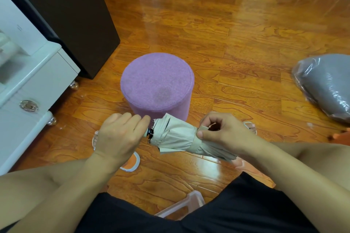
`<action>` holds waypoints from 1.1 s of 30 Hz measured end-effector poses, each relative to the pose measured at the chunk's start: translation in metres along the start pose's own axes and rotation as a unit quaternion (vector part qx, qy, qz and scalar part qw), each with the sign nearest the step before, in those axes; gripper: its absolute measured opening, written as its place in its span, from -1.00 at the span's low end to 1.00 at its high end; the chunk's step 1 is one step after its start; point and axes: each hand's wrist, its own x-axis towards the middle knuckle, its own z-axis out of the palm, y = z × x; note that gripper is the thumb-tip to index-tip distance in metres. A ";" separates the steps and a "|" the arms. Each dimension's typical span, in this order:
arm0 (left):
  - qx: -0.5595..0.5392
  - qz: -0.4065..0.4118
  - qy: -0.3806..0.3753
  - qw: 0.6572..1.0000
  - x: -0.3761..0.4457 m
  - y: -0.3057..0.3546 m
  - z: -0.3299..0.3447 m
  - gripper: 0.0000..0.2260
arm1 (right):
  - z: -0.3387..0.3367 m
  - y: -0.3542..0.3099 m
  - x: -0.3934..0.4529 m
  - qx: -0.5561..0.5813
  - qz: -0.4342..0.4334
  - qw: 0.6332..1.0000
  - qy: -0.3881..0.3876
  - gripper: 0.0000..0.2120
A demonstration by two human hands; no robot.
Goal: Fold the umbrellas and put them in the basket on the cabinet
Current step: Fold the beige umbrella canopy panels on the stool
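The wooden floor [236, 47] is glossy; a pink stool [157, 81] stands mid-scene and a white cabinet [34, 73] sits left. Near, the beige umbrella [174, 135] hangs between both hands: left hand [119, 134] grips the handle end, right hand [221, 134] pinches the strap [203, 128]. If that pinch slips, the rolled canopy will likely spring loose.
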 end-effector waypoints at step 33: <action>-0.024 -0.085 -0.039 0.995 -0.005 -0.014 0.010 -0.74 | 0.025 0.002 -0.024 -0.211 -0.408 0.871 0.176 -0.93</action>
